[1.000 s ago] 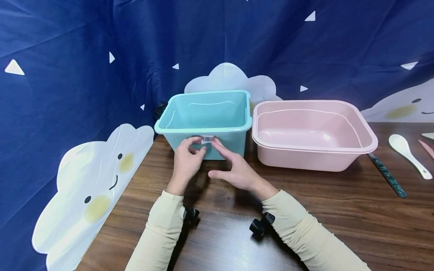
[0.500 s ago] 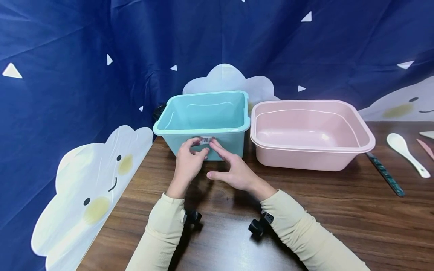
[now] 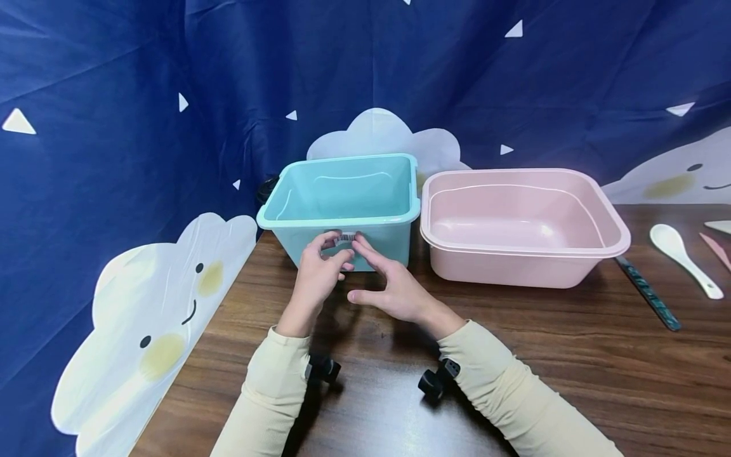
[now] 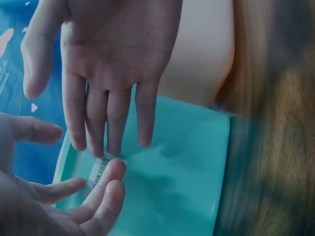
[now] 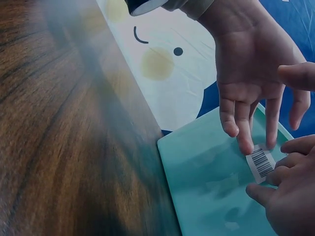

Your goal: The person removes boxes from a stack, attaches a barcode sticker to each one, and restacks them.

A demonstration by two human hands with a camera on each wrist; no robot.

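A teal plastic bin (image 3: 342,219) stands on the wooden table (image 3: 571,362) with a white barcode sticker (image 3: 345,238) on its near wall. My left hand (image 3: 322,263) has its fingertips on the sticker's left end, thumb apart. My right hand (image 3: 388,282) lies with straight fingers against the wall, its fingertips at the sticker's right end. The left wrist view shows the sticker (image 4: 100,170) between my left fingertips (image 4: 112,173) and my right hand's fingers (image 4: 113,123). In the right wrist view the sticker (image 5: 261,163) sits on the bin (image 5: 206,187) under both hands' fingertips.
A pink basin (image 3: 525,251) stands right beside the bin. Further right lie a white spoon (image 3: 682,260), a dark green strip (image 3: 651,295) and a pink item (image 3: 718,249). A blue cloud-print backdrop (image 3: 143,158) closes off the back and left.
My left fingers have crept a little further over the sticker, hiding more of it. My right hand has barely moved.
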